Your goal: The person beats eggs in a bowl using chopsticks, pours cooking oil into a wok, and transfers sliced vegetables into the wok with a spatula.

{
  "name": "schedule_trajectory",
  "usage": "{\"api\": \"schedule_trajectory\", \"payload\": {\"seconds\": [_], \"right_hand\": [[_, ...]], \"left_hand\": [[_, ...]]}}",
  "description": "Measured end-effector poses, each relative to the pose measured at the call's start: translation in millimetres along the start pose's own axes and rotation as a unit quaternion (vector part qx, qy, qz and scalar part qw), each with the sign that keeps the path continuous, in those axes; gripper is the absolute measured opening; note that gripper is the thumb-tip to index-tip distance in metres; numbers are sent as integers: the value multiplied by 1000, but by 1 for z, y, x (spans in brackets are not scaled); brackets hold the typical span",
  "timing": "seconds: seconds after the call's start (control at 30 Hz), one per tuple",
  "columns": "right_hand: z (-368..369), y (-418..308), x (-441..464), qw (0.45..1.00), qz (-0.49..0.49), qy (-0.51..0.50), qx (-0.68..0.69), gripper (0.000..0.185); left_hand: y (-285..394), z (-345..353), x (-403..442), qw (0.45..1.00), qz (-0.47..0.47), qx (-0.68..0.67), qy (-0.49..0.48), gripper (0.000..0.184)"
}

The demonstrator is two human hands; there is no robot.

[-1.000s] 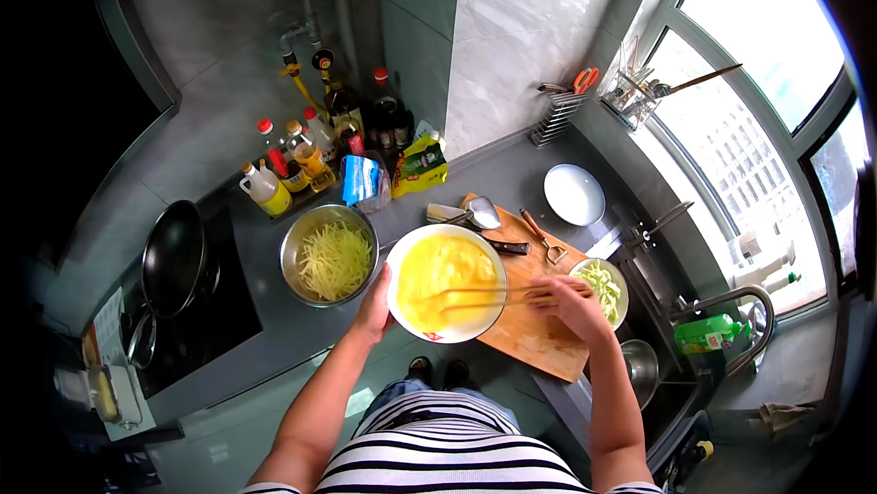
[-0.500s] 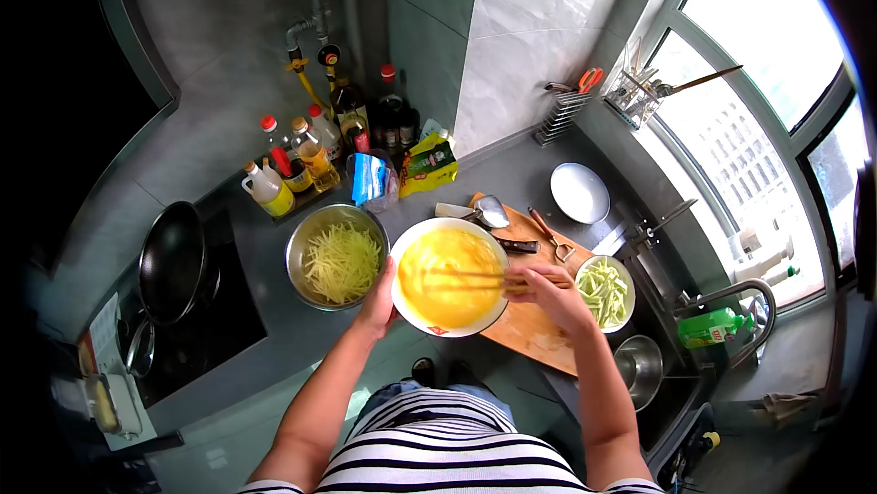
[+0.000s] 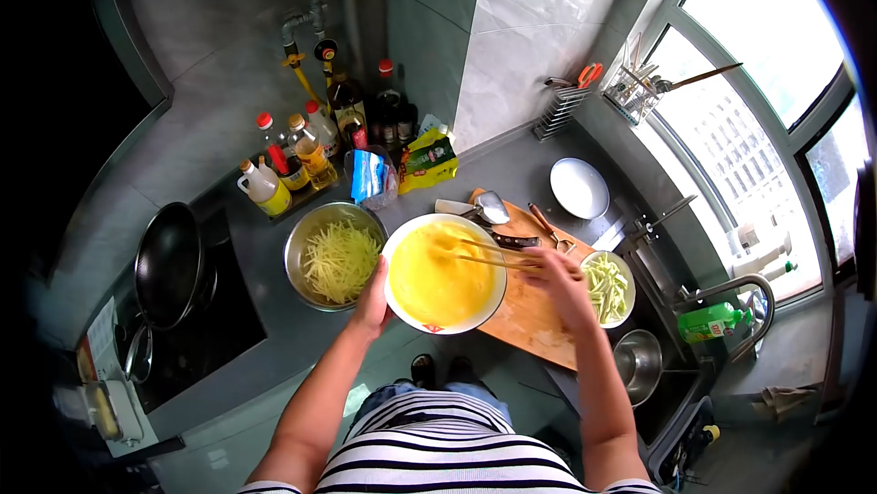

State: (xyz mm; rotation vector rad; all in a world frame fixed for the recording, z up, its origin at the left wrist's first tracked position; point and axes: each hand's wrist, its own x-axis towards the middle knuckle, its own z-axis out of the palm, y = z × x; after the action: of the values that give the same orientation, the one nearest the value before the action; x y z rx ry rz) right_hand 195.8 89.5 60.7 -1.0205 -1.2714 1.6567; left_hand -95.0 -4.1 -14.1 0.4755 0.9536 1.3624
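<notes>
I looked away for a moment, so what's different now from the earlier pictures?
The chopsticks, in the right hand, have shifted from the near part of the yellow liquid towards its far side. Nothing was taken hold of or let go; the left hand still holds the white bowl.

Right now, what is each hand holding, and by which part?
Left hand: the white bowl, by its left side. Right hand: the chopsticks, by the ends outside the bowl.

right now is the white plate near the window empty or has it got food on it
Empty: the white plate lies flat on the counter, and its whole pale surface shows with nothing on it.
</notes>
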Motion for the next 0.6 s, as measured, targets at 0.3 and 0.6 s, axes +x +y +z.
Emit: {"api": "schedule_trajectory", "payload": {"seconds": [0.3, 0.6], "right_hand": [[-10, 19, -5, 999, 24, -23, 26, 29], [-22, 18, -18, 979, 126, -141, 79, 30]], "left_hand": [[8, 1, -4, 1000, 2, -4, -6, 63], [9, -3, -7, 999, -28, 17, 29, 62]]}}
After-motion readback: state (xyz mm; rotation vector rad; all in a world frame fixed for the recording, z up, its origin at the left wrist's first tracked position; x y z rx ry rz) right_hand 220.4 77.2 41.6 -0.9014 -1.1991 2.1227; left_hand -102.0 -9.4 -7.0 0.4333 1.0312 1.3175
